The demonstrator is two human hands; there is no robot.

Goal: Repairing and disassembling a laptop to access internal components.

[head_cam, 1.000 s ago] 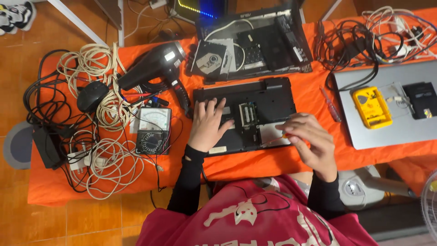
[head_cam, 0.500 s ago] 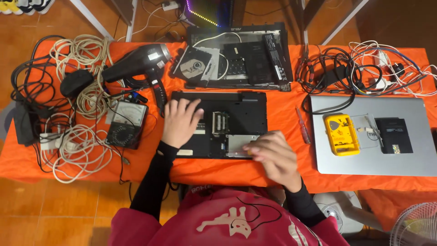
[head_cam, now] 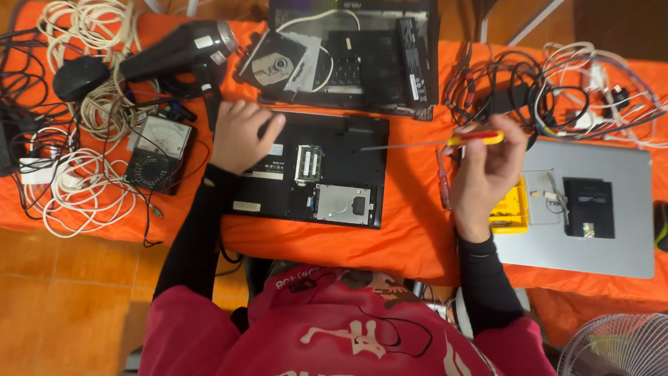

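Over the laptop (head_cam: 309, 174) — right hand (head_cam: 483, 170) fingers pinch a screwdriver (head_cam: 445, 142).

White fan (head_cam: 612, 345) cut off at corner; yellow meter (head_cam: 511, 212) half hidden behind right hand (head_cam: 483, 174)

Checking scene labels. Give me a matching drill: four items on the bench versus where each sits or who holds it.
Things:
1. screwdriver
2. open laptop base
3. hair dryer
4. analog multimeter

Places:
A. under the left hand
B. far left, beside the white cables
C. top left, black, lying on its side
D. held in the right hand

Pairs: 1-D, 2-A, 3-C, 4-B
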